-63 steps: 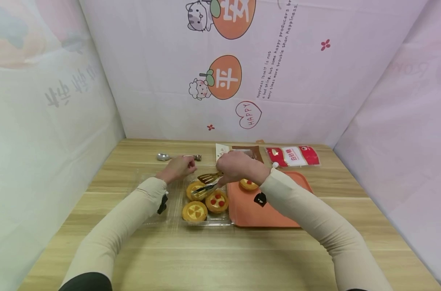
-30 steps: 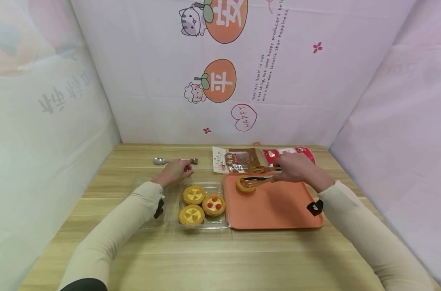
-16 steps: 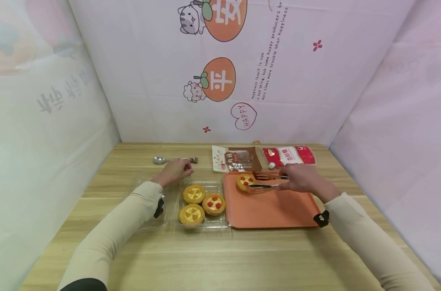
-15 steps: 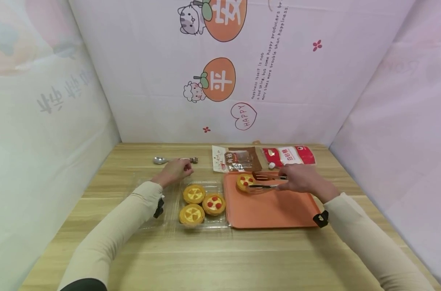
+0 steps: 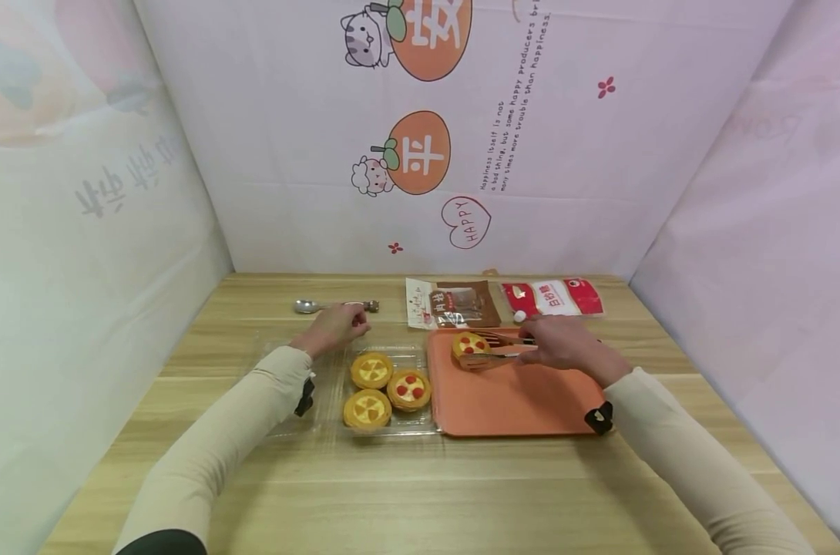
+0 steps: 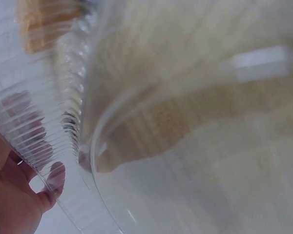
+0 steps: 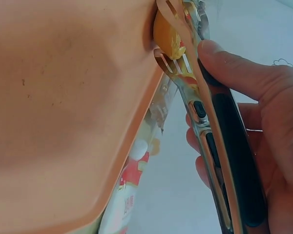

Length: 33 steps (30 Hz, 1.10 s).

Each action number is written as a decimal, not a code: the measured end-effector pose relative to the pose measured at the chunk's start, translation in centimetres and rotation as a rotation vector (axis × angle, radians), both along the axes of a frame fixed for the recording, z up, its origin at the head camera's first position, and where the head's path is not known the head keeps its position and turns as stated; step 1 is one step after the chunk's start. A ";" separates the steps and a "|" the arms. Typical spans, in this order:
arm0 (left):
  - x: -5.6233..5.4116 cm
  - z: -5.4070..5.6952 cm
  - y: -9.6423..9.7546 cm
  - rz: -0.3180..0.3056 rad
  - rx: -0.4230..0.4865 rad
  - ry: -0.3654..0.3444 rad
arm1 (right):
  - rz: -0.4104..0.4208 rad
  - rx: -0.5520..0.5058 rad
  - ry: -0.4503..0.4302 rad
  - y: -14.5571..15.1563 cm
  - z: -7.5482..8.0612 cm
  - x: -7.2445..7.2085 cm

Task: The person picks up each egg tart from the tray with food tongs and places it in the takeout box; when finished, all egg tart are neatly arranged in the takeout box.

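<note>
Head view: the right hand (image 5: 562, 343) wraps its fingers round black-gripped metal tongs (image 7: 237, 151), their slotted ends at a golden tart with red topping (image 5: 468, 344), in the far-left corner of an orange rectangular tray (image 5: 517, 401). Left of the tray, the left hand (image 5: 332, 327) curls its fingers beside a clear plastic box (image 5: 409, 433) bearing three tarts (image 5: 367, 408); whether they grip it, I cannot tell.

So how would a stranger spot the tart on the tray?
On the wooden table, find the orange tray beside the clear plastic container. Near the tray's far left corner, by the tongs, sits a red-topped tart. Unlike the three other tarts, it's outside the container.
</note>
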<state>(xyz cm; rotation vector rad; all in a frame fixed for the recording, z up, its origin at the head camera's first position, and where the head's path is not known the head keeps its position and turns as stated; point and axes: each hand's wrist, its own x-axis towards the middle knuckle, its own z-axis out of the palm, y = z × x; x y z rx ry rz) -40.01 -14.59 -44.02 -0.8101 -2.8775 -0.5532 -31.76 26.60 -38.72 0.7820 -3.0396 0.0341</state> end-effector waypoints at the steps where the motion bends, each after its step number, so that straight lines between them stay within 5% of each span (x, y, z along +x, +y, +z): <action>1: 0.0 0.0 0.0 0.000 0.001 -0.002 | 0.007 0.000 0.005 0.0 0.0 0.0; 12: 0.0 -0.3 0.0 0.003 0.002 -0.022 | -0.004 -0.020 0.081 -1.9 3.1 -0.1; 20: -0.2 -0.2 0.0 -0.008 0.013 -0.005 | 0.114 -0.026 0.149 -6.6 5.1 -0.1; 33: 0.1 -0.3 0.1 0.001 0.017 0.003 | 0.207 0.268 0.165 -12.9 5.5 -0.6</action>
